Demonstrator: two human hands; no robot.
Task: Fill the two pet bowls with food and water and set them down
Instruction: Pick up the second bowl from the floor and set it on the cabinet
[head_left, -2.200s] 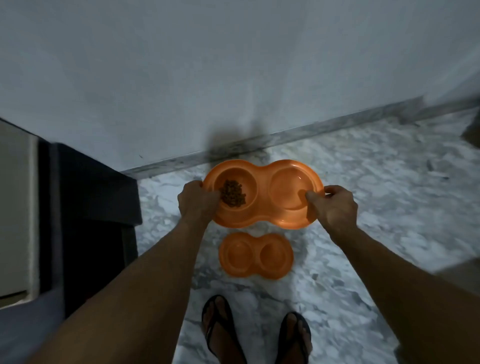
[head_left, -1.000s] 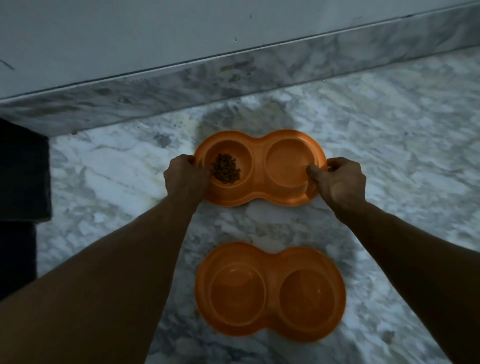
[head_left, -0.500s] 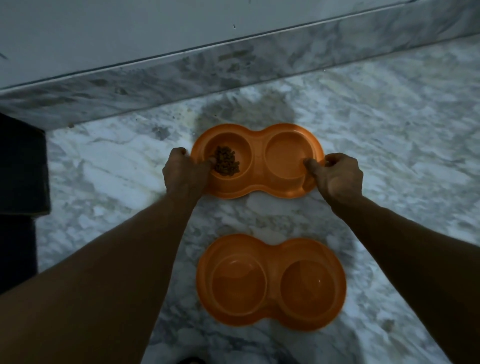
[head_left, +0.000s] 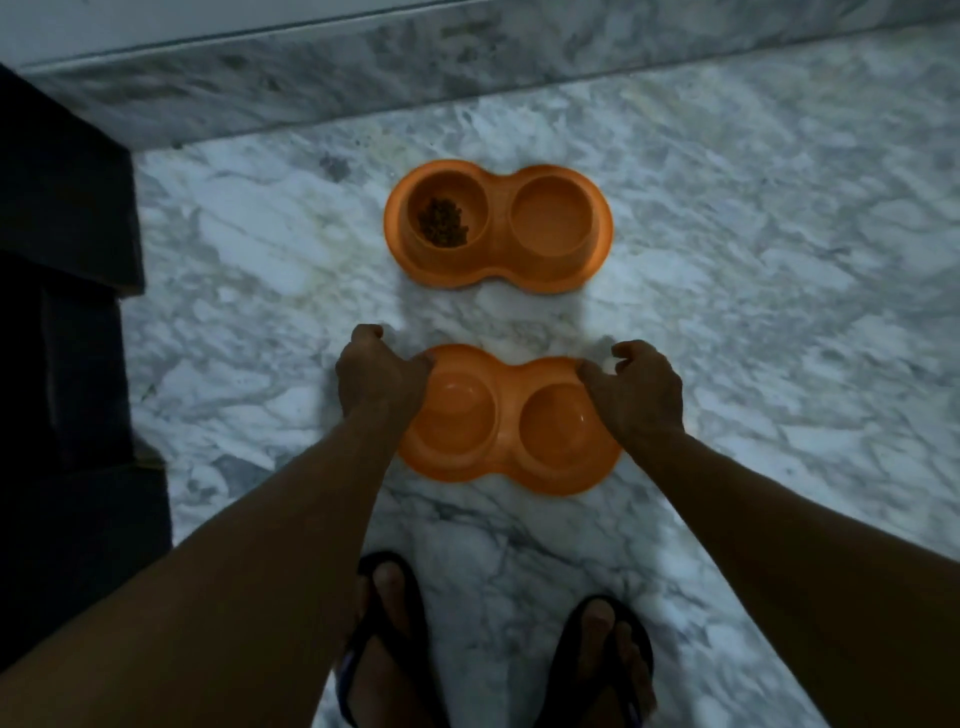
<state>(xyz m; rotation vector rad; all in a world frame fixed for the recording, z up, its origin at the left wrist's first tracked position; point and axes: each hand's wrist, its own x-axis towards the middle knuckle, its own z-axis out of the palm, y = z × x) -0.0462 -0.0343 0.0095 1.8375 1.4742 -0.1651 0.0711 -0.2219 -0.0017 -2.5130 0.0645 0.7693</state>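
Observation:
Two orange double pet bowls stand on the marble floor. The far double bowl (head_left: 498, 228) sits free near the wall, with brown kibble (head_left: 443, 228) in its left well and no kibble in its right well. The near double bowl (head_left: 506, 423) lies just ahead of my feet, and no kibble shows in either well. My left hand (head_left: 376, 376) grips its left end, thumb on the rim. My right hand (head_left: 636, 387) holds its right end, thumb on the rim and fingers curled past the edge. Both hands hide the bowl's ends.
A marble skirting (head_left: 467, 67) runs along the wall behind the far bowl. Dark furniture (head_left: 62, 338) fills the left side. My feet in black sandals (head_left: 384, 644) stand just behind the near bowl. Bare marble floor (head_left: 779, 312) stretches to the right.
Both hands let go of the far bowl with the kibble, which now rests on the floor. They drew back to the near bowl and took hold of its ends.

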